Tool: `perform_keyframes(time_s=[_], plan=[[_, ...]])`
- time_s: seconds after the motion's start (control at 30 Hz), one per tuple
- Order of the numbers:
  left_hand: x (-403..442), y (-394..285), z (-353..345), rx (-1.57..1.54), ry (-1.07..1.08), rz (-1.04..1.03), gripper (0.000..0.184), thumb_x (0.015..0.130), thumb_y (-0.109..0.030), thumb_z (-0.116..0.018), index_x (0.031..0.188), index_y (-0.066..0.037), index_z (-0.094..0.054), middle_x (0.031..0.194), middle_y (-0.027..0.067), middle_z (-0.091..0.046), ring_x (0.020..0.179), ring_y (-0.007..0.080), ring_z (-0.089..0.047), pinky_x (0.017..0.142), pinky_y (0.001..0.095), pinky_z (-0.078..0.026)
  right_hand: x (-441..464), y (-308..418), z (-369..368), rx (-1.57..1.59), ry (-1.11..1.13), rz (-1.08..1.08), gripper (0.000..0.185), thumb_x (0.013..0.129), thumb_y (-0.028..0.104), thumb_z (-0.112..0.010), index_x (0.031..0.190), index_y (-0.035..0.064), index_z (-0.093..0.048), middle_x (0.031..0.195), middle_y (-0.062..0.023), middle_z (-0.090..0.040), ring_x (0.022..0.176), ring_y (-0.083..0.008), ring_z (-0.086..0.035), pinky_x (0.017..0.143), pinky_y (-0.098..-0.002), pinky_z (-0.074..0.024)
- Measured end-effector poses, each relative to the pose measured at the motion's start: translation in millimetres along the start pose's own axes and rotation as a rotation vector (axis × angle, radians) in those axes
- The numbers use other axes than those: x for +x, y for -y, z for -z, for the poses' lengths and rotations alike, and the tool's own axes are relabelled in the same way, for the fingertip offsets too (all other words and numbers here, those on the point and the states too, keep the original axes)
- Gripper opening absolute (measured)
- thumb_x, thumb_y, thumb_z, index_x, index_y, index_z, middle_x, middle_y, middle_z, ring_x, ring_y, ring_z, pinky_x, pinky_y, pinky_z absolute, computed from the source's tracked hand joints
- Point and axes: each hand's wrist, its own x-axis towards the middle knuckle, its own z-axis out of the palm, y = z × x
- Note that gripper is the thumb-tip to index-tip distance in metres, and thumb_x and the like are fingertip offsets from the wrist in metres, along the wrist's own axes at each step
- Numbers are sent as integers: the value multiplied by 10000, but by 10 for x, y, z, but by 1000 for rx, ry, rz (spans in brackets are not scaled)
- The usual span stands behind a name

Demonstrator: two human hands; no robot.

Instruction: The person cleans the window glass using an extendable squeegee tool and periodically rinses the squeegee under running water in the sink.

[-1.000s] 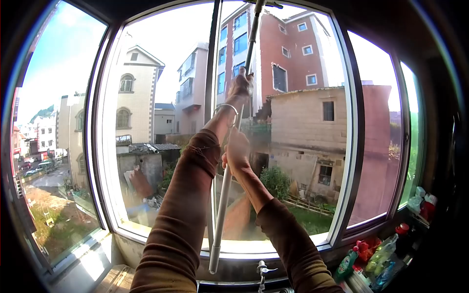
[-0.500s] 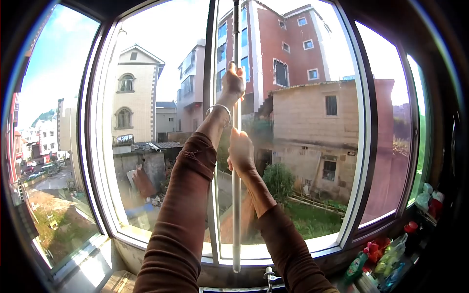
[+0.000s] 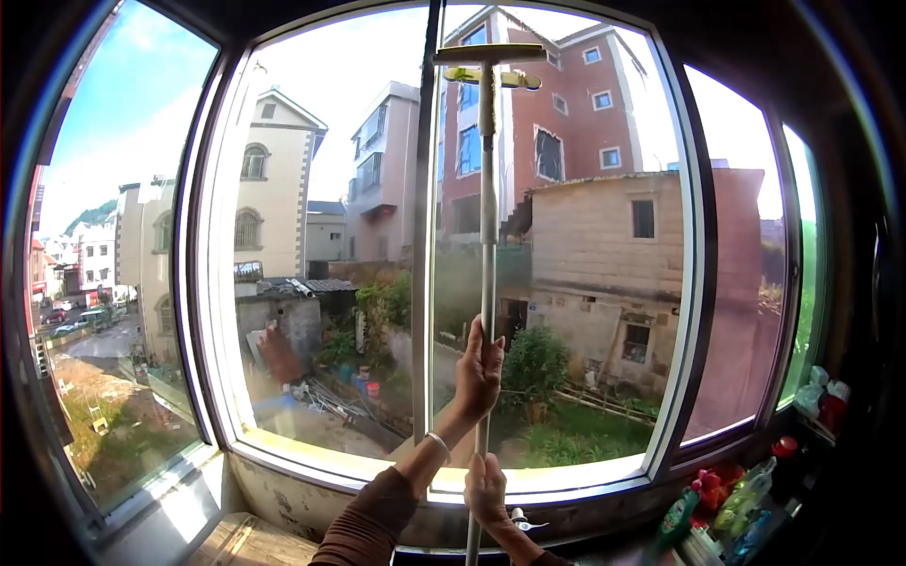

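Observation:
A long pale pole (image 3: pixel 488 274) stands nearly upright in front of the window (image 3: pixel 585 415). At its top a wide squeegee head (image 3: pixel 489 54) lies across the upper pane, right of the dark centre frame bar, with a greenish strip behind it. My left hand (image 3: pixel 479 370), with a bracelet at the wrist, is wrapped round the pole at its middle. Lower down, near the sill, my right hand (image 3: pixel 486 489) is closed round the same pole. The pole's bottom end is out of view.
At the lower right, a green bottle (image 3: pixel 676 517), plastic bags and red items crowd a ledge. A white window handle (image 3: pixel 525 521) sits just right of my right hand. A wooden surface (image 3: pixel 255 542) lies at the lower left. Buildings stand outside.
Both hands have moved down with the pole, from the upper and middle pane to near the sill. The squeegee head has come down into view near the top of the window.

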Motion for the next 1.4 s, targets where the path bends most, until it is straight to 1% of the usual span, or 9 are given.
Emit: perform_keyframes(time_s=[0.1, 0.23, 0.3, 0.37, 0.6, 0.63, 0.73, 1.07, 1.4], plan=[[140, -81, -31, 2, -49, -104, 543, 992, -168, -535, 1481, -85, -313, 782, -50, -518, 599, 20, -407, 507, 181, -363, 6, 567, -55, 42, 23, -79, 307, 1013, 319, -456, 807, 99, -404, 532, 29, -379, 375, -65, -349, 318, -260, -299], [922, -796, -105, -25, 108, 112, 536, 1000, -225, -509, 1478, -106, -298, 591, -57, -368, 444, 53, -414, 371, 238, -350, 496, 1469, -27, 197, 138, -66, 322, 1016, 375, -427, 875, 88, -465, 634, 16, -442, 429, -86, -414, 375, -260, -340], [1396, -1014, -234, 195, 55, 53, 454, 955, -133, -550, 1372, -10, -420, 746, 85, -617, 604, 115, -563, 497, 315, -473, 854, 1832, 29, 185, 178, -125, 381, 1006, 443, -405, 911, 78, -461, 624, -21, -431, 416, -112, -413, 374, -288, -354], [2095, -589, -462, 279, -94, -223, 454, 953, -190, -554, 1357, -23, -433, 739, 111, -628, 565, 170, -596, 440, 359, -469, 1309, 1974, 88, 171, 175, -65, 395, 1005, 437, -396, 917, 58, -461, 617, -33, -440, 381, -122, -413, 337, -297, -345], [2692, -1141, -1298, 431, -141, -77, 442, 933, -249, -531, 1290, 3, -464, 798, 208, -671, 639, 319, -662, 557, 458, -515, 2209, 2430, 786, 95, 157, -17, 415, 1000, 453, -391, 905, 57, -472, 605, -28, -441, 366, -119, -418, 316, -289, -344], [3041, -815, -1406, 535, -172, -197, 536, 949, -259, -555, 1415, -60, -380, 586, 68, -566, 395, 180, -527, 329, 343, -425, 2305, 2432, 914, 103, 139, -12, 424, 999, 446, -398, 856, 56, -482, 588, -39, -460, 356, -138, -445, 302, -300, -346], [3330, -632, -1824, 538, -176, -198, 515, 953, -263, -544, 1403, -86, -366, 566, 65, -544, 375, 186, -515, 306, 352, -415, 2523, 2499, 1360, 91, 178, 18, 360, 1011, 412, -386, 933, 68, -462, 612, -8, -410, 364, -89, -358, 313, -277, -315], [3177, -673, -2786, 253, -180, -17, 290, 942, -174, -533, 1170, -42, -411, 667, 122, -575, 429, 219, -561, 331, 351, -450, 3054, 2321, 2370, 60, 188, 93, 408, 1008, 430, -397, 900, 44, -476, 616, -34, -443, 353, -101, -380, 304, -274, -299], [2766, -682, -3770, 435, 47, -36, 540, 982, -267, -413, 1435, -10, -269, 755, 171, -625, 558, 245, -620, 512, 401, -512, 3119, 2132, 2995, 176, 68, -2, 340, 948, 392, -408, 895, 63, -470, 593, -22, -414, 363, -110, -369, 313, -292, -306]])
